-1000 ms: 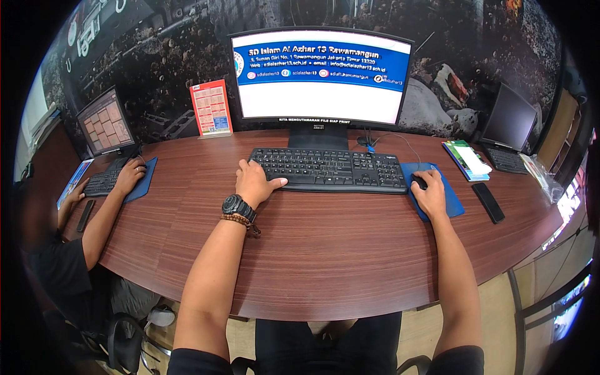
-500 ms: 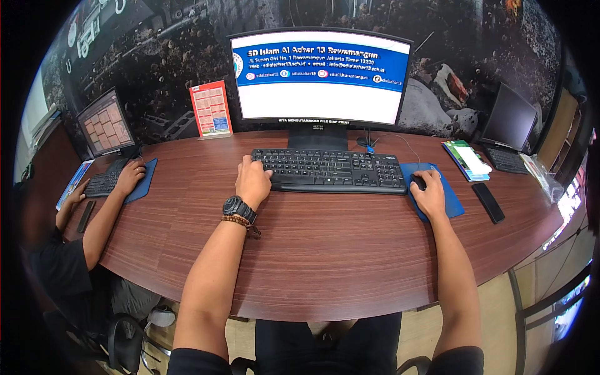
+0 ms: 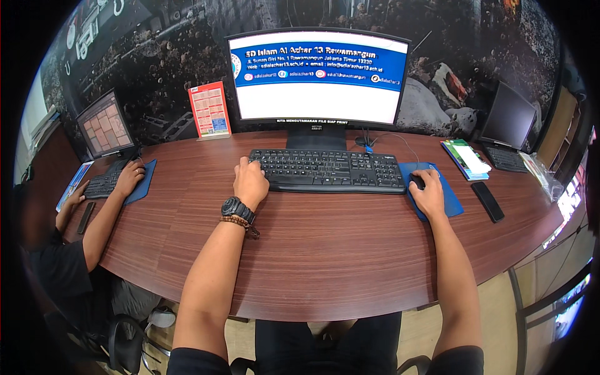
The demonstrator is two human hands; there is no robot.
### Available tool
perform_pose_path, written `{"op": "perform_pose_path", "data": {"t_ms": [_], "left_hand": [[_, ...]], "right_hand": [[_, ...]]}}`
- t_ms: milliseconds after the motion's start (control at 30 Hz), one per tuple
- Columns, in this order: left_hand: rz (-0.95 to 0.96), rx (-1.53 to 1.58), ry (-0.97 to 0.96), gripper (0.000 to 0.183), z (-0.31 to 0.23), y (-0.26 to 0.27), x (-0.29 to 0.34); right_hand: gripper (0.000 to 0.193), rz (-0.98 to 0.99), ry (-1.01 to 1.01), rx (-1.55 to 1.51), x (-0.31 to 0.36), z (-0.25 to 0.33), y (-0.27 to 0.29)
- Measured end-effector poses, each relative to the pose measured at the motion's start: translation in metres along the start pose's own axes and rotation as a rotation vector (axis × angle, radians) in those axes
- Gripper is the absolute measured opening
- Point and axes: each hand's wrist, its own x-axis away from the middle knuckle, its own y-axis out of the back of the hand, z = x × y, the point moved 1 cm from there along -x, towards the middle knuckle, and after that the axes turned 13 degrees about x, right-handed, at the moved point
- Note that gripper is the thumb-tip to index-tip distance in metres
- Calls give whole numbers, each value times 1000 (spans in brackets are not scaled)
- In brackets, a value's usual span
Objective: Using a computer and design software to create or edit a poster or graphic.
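My left hand (image 3: 251, 183) rests at the left end of a black keyboard (image 3: 328, 172). Its fingers bend loosely over the keys there, holding nothing. A dark watch and a beaded bracelet circle that wrist. Over a black computer mouse (image 3: 417, 181) on a blue mouse pad (image 3: 453, 203), my right hand (image 3: 430, 195) is wrapped, partly covering it. Behind the keyboard stands a monitor (image 3: 319, 103), showing a blue banner across a white page.
A red-framed desk calendar (image 3: 210, 109) stands left of the monitor. On the right lie a phone (image 3: 487, 202), booklets (image 3: 464, 157) and a second keyboard (image 3: 506, 159) below a dark monitor (image 3: 509, 117). At left, another person's hands (image 3: 130, 177) work at a keyboard (image 3: 103, 185).
My left thumb, which stuck out over the keyboard's edge, is now drawn in against the hand. My right hand stays on the mouse.
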Motion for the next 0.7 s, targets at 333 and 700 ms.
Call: {"op": "perform_pose_path", "data": {"t_ms": [333, 700], "left_hand": [[-2, -6, 4, 20, -2, 0, 0], [23, 1, 37, 25, -7, 1, 0]], "right_hand": [[33, -3, 4, 2, 0, -1, 0], [37, 0, -6, 23, 0, 0, 2]]}}
